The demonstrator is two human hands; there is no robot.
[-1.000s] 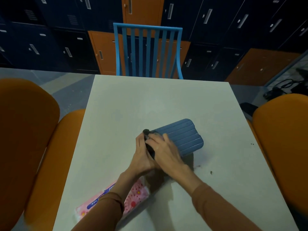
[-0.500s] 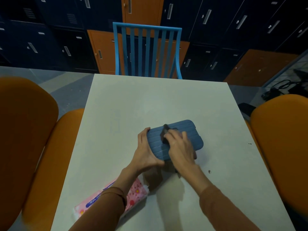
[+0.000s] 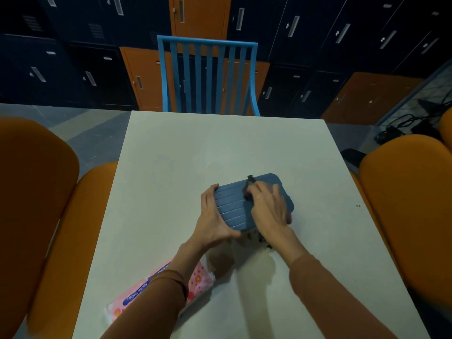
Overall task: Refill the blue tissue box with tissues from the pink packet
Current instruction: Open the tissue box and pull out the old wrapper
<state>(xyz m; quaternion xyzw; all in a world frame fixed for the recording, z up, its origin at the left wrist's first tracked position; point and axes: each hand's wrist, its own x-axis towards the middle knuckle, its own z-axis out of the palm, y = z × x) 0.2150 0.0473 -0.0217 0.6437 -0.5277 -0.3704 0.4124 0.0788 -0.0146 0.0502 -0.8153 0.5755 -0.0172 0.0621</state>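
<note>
The blue ribbed tissue box (image 3: 232,209) lies flat near the middle of the white table (image 3: 195,152). My left hand (image 3: 214,221) grips its left end, thumb along the near edge and fingers curled over the far-left corner. My right hand (image 3: 269,206) lies over the box's right half, its fingertips pinching a dark strap (image 3: 249,185) that runs across the box. The pink flowered tissue packet (image 3: 137,293) lies at the near left of the table, partly hidden under my left forearm.
Orange chairs (image 3: 34,192) flank the table on both sides. A blue slatted chair (image 3: 208,77) stands at the far edge. Dark crumbs (image 3: 261,239) lie just in front of the box. Dark and orange lockers line the back.
The dark strap has slid from the box's left end toward its middle with my right hand. My left hand has shifted to hold the left end.
</note>
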